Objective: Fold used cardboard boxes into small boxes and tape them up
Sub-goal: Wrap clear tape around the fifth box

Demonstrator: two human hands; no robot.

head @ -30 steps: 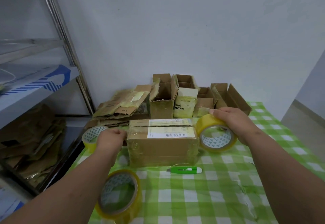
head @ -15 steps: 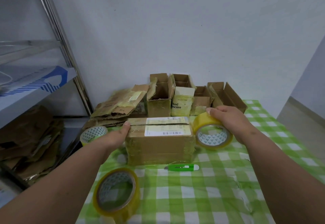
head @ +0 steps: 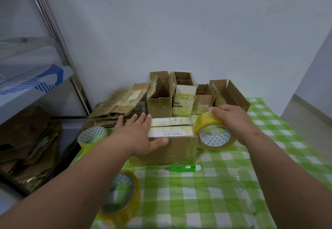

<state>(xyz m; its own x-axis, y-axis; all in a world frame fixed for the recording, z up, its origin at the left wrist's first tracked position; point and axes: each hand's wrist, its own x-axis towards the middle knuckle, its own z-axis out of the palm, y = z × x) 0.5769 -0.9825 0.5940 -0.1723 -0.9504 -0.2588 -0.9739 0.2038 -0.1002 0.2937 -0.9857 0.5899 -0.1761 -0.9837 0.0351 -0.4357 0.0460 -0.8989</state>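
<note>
A closed brown cardboard box with white labels on top sits mid-table on the green checked cloth. My left hand lies flat on the box's top left part, fingers straight and spread, thumb along the front edge. My right hand grips a yellow tape roll standing on edge against the box's right side. A flattened stack of used cardboard lies behind on the left.
Several open small boxes stand along the wall. Two more tape rolls sit at left and near front. A green utility knife lies in front of the box. A metal shelf with cardboard stands left.
My left hand moved from the box's left side up onto its top and flattened out. The right hand keeps the tape roll beside the box.
</note>
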